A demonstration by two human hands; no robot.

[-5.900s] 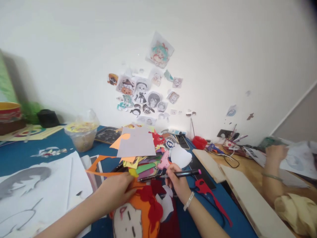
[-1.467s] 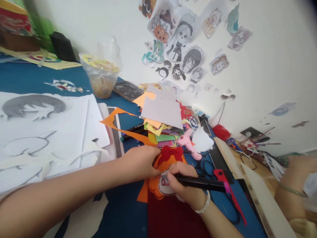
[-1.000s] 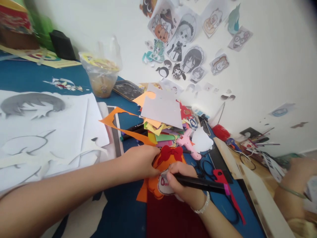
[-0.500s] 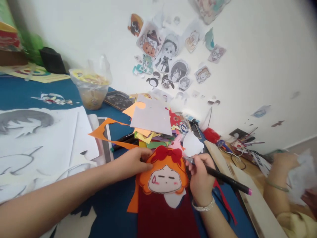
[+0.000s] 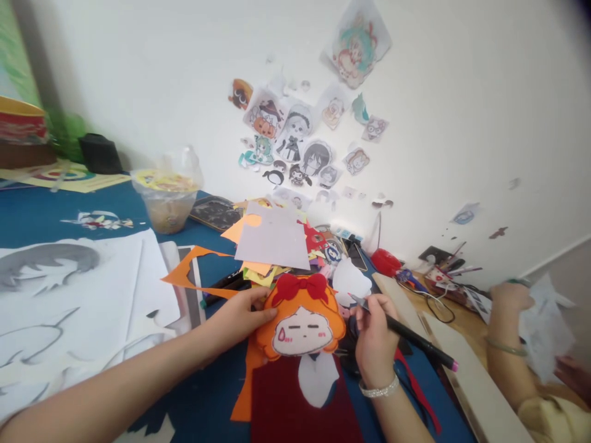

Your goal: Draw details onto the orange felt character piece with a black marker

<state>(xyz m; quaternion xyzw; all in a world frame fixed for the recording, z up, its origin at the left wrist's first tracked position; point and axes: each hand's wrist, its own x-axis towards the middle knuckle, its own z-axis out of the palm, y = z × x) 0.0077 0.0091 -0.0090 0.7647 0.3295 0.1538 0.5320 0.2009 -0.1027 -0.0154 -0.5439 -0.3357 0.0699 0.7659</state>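
Note:
A paper cut-out head (image 5: pixel 307 335) with orange hair, a red bow and a drawn face is pinched at its left edge by my left hand (image 5: pixel 247 314), thumb on top. My right hand (image 5: pixel 376 338) grips a black marker (image 5: pixel 418 341) with a pink end cap; its tip points up and left, just right of the cut-out. Below the head lies a dark red sheet (image 5: pixel 286 406), with a white rounded paper piece (image 5: pixel 318 378) on it. An orange paper scrap (image 5: pixel 242 394) sticks out on the left.
Behind the hands rises a heap of paper scraps under a grey sheet (image 5: pixel 272 237). A plastic cup (image 5: pixel 168 200) stands back left, near drawing sheets (image 5: pixel 115 289). Cut-out drawings hang on the wall. At right, another person's arm (image 5: pixel 508 332) is close to crumpled, clear plastic (image 5: pixel 545 326).
The view has tilted up. The cut-out head has shifted upward off the white piece, which shows more now. The marker tip stands slightly farther from the bow.

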